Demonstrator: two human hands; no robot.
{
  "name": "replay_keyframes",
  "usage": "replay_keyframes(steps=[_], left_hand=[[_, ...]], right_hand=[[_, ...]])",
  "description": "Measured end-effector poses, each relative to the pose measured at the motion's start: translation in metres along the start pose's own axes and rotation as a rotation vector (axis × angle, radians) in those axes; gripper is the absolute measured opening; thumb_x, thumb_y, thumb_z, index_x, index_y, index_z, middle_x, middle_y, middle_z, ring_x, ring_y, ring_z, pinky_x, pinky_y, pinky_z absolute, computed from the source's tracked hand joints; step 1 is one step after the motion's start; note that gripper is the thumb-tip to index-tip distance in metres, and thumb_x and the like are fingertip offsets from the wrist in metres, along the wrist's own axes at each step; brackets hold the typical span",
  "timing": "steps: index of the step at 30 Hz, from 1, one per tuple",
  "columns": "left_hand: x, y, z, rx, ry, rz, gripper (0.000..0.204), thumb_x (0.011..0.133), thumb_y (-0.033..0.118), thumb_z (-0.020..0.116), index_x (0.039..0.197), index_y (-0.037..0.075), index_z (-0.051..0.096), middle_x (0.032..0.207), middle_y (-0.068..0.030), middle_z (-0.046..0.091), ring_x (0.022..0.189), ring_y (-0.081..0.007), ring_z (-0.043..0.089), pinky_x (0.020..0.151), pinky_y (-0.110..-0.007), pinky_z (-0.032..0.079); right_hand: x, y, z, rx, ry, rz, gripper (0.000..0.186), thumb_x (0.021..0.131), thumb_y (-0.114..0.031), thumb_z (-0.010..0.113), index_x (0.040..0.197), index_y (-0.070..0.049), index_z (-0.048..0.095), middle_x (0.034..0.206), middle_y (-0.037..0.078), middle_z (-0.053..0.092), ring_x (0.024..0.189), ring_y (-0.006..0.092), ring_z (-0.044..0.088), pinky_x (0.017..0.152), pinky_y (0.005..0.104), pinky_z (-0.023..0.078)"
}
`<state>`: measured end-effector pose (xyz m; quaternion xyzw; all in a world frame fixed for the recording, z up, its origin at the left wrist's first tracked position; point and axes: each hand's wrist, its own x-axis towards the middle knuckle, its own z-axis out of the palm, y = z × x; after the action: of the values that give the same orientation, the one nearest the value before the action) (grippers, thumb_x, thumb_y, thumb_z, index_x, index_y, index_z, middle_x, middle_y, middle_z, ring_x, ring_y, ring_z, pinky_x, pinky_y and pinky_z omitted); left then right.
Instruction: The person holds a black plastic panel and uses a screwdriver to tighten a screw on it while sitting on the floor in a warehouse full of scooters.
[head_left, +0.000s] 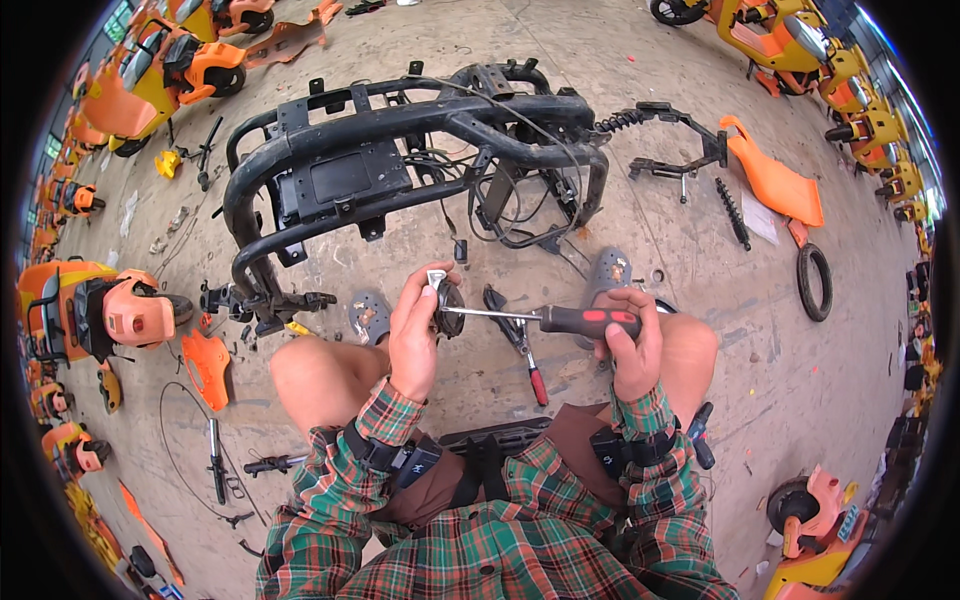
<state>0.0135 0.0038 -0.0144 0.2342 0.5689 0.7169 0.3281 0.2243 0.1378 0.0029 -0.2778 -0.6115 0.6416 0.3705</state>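
The work area is a bare concrete floor (pixel 560 60), stained and scattered with parts; orange and yellow ride-on vehicles (pixel 150 70) stand along the left and right edges of the room. A stripped black tubular frame (pixel 400 150) with loose wiring lies on the floor at the far side, just beyond the person's knees. An orange body panel (pixel 775 180) and a black tyre (pixel 814 282) lie to the right, well apart from the hands; another orange panel (pixel 208 365) lies on the left. The left hand (pixel 413 335) is closed around a small round dark component (pixel 447 305), held above the floor between the knees. The right hand (pixel 628 340) is closed around the red-and-black handle of a screwdriver (pixel 560 320). The screwdriver's long axis runs nearly horizontal, left to right across the scene; its metal shaft points left, and the tip meets the round component at the left hand. A pair of red-handled pliers (pixel 520 345) lies on the floor below the shaft, between the two hands, with handles toward the near side. Both forearms carry plaid sleeves and black wrist straps.
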Motion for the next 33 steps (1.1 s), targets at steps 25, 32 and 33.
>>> replay_keyframes(steps=[25, 32, 33], left_hand=[[-0.001, -0.002, 0.000, 0.048, -0.020, 0.050, 0.034, 0.097, 0.015, 0.037, 0.125, 0.001, 0.050, 0.110, -0.0078, 0.060, 0.093, -0.0119, 0.054, 0.085, -0.026, 0.042], [0.000, -0.002, 0.005, 0.039, -0.032, 0.038, 0.034, 0.097, 0.016, 0.037, 0.124, 0.000, 0.050, 0.110, -0.0076, 0.060, 0.094, -0.0120, 0.054, 0.087, -0.027, 0.041], [0.000, -0.002, 0.004, 0.043, -0.034, 0.038, 0.034, 0.097, 0.016, 0.037, 0.124, 0.000, 0.050, 0.110, -0.0076, 0.060, 0.094, -0.0121, 0.054, 0.087, -0.027, 0.041]], right_hand=[[0.002, -0.002, -0.003, -0.046, 0.063, 0.194, 0.039, 0.087, -0.014, 0.056, 0.122, -0.001, 0.045, 0.081, 0.005, 0.056, 0.060, 0.0077, 0.050, 0.051, 0.0216, 0.041], [0.003, 0.010, -0.004, -0.001, 0.055, -0.049, 0.033, 0.091, -0.015, 0.056, 0.119, -0.002, 0.047, 0.074, 0.001, 0.054, 0.054, 0.0056, 0.047, 0.046, 0.0195, 0.036], [0.004, 0.011, -0.003, -0.019, 0.045, -0.119, 0.032, 0.091, -0.016, 0.056, 0.119, -0.002, 0.047, 0.073, 0.002, 0.054, 0.054, 0.0057, 0.047, 0.046, 0.0193, 0.036]])
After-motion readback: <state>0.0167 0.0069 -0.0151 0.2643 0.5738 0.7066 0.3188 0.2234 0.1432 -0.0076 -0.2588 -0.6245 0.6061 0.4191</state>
